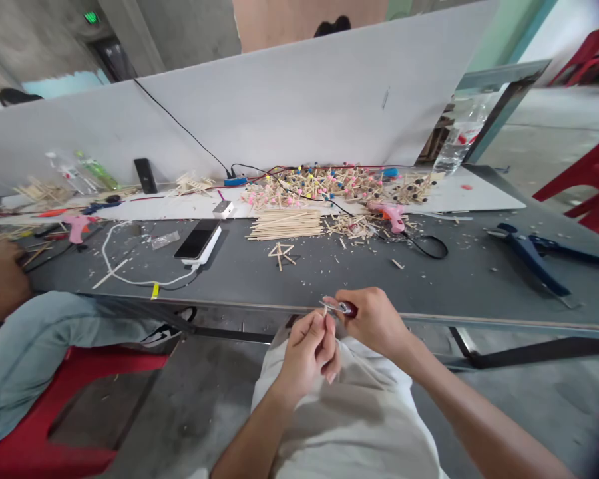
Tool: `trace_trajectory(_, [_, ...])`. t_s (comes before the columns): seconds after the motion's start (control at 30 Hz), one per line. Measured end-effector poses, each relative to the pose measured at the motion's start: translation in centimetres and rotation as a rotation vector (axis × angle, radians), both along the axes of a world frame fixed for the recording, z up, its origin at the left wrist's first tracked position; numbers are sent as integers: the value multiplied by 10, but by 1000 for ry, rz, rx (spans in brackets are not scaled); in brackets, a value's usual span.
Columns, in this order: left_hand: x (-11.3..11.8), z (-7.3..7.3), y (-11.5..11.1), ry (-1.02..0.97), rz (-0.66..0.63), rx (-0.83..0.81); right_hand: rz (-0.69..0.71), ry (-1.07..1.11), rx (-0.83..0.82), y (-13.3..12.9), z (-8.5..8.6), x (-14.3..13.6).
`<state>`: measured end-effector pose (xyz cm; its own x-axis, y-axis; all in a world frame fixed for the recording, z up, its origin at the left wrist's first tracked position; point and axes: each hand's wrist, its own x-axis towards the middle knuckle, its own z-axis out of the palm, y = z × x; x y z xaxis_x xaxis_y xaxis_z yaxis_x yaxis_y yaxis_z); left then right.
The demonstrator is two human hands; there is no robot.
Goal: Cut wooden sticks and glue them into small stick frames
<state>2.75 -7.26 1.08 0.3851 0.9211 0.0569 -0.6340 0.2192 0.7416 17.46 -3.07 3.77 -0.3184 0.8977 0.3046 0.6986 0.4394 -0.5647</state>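
My left hand [307, 349] is closed in a pinch on a short, pale wooden stick [325, 311], whose tip stands up above the fingers. In my right hand [374, 318] is a small knife [348, 309] with a dark red handle, its blade touching or very close to the stick's tip. Both hands are above my lap at the table's front edge. Beyond them on the grey table [229, 283] lie a small star-shaped stick frame [281, 254] and a stack of wooden sticks [285, 225].
Behind the stack is a heap of sticks with coloured balls [324, 183]. A pink glue gun [392, 216] and blue-handled pliers [534, 256] lie to the right. A phone on a white power bank [198, 243] lies left. Another person's arm [2, 279] is at far left.
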Motion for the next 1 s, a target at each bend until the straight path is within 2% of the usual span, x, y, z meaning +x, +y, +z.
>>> trace_trajectory(0.13, [0,1,-2,35,4,5,2,-90,-24,-1,1,-7])
trace_trajectory(0.2, [0,2,-5,59,20,12,-72,-173,-15,7,1,-2])
trace_trajectory(0.27, [0,3,-10,77,8,49,-274,-253,0,23,2,12])
trace_trajectory(0.33, [-1,3,-14,77,-42,94,-589,-296,-3,40,5,33])
trace_trajectory(0.37, [-2,3,-15,70,-58,101,-677,-313,6,47,7,43])
trace_trajectory(0.4, [-3,2,-15,55,-52,96,-706,-319,31,52,8,52])
trace_trajectory(0.5, [-5,-2,-8,-1,-10,41,-629,-313,59,52,11,67])
trace_trajectory(0.57, [-7,-4,-4,-47,-53,11,-587,-336,6,46,10,69])
trace_trajectory(0.7, [-11,-2,-2,-82,-119,-34,-590,-404,-104,41,-1,76])
trace_trajectory(0.9, [-10,-2,0,-93,-93,-54,-604,-430,16,43,-24,104])
trace_trajectory(1.0, [-8,-4,1,-26,-59,-49,-648,-425,67,43,-34,122])
